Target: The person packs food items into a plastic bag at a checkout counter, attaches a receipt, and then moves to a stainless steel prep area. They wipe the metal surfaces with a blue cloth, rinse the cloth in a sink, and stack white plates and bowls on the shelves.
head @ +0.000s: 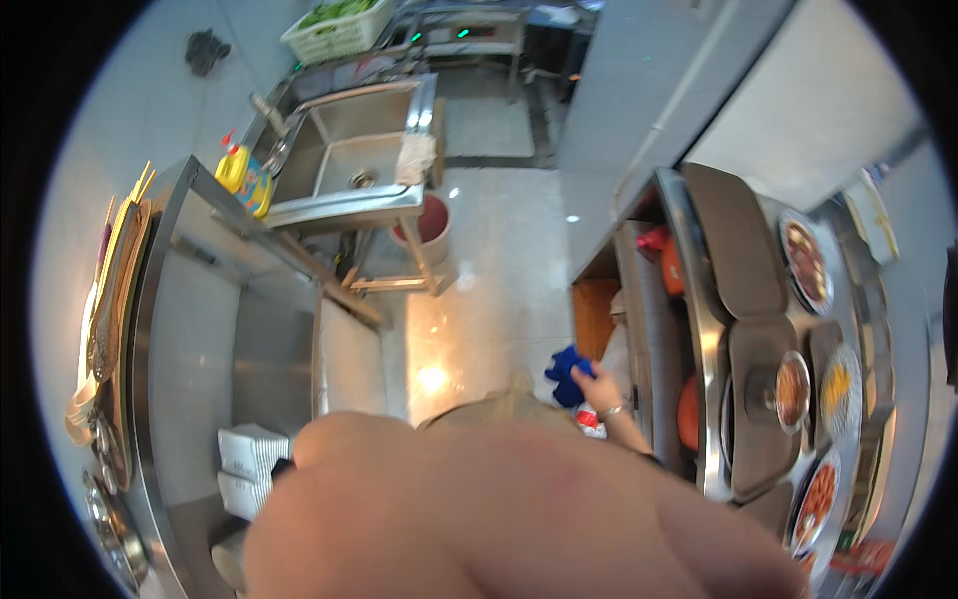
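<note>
My right hand (601, 391) grips a bunched dark-blue cloth (566, 376) low beside the cabinet on the right. A bracelet sits on that wrist. Just below the hand, a small red and white item (590, 421) shows in part; what it is, I cannot tell. My left hand is out of view. Blurred bare skin, very close to the camera, covers the lower middle of the picture and hides what lies beneath.
At left, a steel counter (150, 329) bears ladles, with stacked white containers (251, 468) inside. Ahead stand a steel sink (423, 196), a yellow detergent bottle (233, 168) and a bucket (441, 243). Several food plates and brown trays (737, 239) cover the right-hand steel counter (709, 329).
</note>
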### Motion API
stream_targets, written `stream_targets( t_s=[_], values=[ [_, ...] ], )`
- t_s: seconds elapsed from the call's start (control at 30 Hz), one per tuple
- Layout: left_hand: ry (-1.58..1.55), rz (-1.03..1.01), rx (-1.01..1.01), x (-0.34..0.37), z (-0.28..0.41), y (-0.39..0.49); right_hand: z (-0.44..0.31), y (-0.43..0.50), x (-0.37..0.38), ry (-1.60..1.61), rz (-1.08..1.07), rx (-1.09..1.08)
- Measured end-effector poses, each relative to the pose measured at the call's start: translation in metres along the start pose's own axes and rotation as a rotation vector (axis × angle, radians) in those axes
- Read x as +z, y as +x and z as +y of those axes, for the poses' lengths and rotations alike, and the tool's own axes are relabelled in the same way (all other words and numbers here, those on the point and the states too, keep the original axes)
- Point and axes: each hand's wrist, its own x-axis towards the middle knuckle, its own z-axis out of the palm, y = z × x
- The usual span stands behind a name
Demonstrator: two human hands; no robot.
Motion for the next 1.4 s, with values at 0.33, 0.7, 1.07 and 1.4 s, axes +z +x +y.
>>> stream_targets(
  t_s=[0.33, 0.7, 1.07, 1.4],
  values=[
    [0.699, 1.372, -0.403, -0.292, -0.039, -0.073, -0.311, 0.191, 0.062, 0.313, -0.408, -0.514],
    [0.227, 1.705, 0.101, -0.48, 0.063, -0.145, -0.47, 0.347, 0.211, -0.308, -1.107, -0.972],
    [0.106, 1.958, 0.349, -0.642, 0.109, -0.196, -0.632, 0.577, 0.638, -0.672, -0.665, -1.757],
    [0.168, 2.083, 0.507, -0.75, 0.121, -0.259, -0.597, 0.642, 0.736, -0.823, -0.747, -1.942]
  ],
)
